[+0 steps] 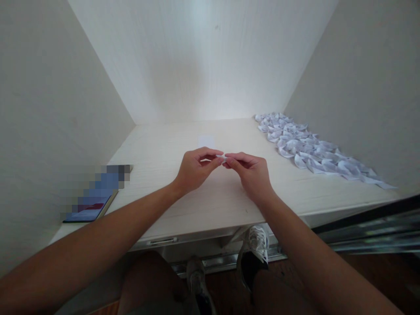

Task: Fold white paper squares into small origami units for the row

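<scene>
Over the middle of the white shelf, a small piece of folded white paper (223, 157) is pinched between the fingertips of both hands. My left hand (198, 168) grips it from the left, thumb and forefinger closed. From the right, my right hand (251, 170) closes its thumb and forefinger on the same paper. Most of the paper is covered by the fingers, so its exact shape cannot be made out. Just behind the hands a flat white paper sheet (206, 141) lies on the shelf, its near part hidden by my left hand.
Many folded white paper pieces (315, 148) lie in overlapping rows along the right wall. At the left edge rests a tablet-like device (95, 201), partly blurred out. White walls enclose the shelf (157, 153) on three sides. Below its front edge are legs and a shoe (257, 245).
</scene>
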A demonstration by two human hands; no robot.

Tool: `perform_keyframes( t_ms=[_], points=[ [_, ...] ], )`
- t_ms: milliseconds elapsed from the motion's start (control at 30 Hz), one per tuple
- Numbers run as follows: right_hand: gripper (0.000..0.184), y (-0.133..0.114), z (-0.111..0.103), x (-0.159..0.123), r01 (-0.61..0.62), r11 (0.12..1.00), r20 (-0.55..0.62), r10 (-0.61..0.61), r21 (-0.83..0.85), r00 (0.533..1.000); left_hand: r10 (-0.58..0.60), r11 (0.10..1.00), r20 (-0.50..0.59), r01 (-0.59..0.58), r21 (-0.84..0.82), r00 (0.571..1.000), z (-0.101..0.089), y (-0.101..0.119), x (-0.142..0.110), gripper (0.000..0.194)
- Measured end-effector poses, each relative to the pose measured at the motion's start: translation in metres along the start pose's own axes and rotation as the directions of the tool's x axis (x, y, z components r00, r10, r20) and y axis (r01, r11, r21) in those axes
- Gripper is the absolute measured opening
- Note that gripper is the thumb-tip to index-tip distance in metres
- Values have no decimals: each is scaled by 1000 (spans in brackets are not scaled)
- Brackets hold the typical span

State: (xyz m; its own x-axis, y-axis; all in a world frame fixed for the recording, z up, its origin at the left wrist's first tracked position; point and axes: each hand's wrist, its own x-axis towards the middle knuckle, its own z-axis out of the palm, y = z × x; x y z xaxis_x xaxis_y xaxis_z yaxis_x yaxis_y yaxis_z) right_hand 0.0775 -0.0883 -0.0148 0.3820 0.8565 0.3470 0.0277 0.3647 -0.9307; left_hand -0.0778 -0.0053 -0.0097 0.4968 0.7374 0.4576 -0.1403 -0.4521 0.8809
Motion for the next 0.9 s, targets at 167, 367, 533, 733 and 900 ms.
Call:
perform_keyframes(
  t_ms=[167,367,533,733,900],
  points=[
    [16,1,1,-1,-48,999,-9,48,-1,999,-40,999,-16,40,16,999,-1,-2,1,22],
    [20,0,2,-1,-62,998,-14,62,-12,998,-45,998,-24,46,42,999,-1,-4,1,18],
    [23,0,2,0,-55,995,-21,53,-84,998,-69,997,-4,69,34,998,-1,-8,2,17],
    [29,3,1,1,-58,986,9,60,-156,998,-71,997,12,70,20,997,-2,-12,3,15],
    [27,0,-1,1,-28,963,49,42,-267,998,-102,995,75,103,-6,992,-2,-15,5,13]
  ],
)
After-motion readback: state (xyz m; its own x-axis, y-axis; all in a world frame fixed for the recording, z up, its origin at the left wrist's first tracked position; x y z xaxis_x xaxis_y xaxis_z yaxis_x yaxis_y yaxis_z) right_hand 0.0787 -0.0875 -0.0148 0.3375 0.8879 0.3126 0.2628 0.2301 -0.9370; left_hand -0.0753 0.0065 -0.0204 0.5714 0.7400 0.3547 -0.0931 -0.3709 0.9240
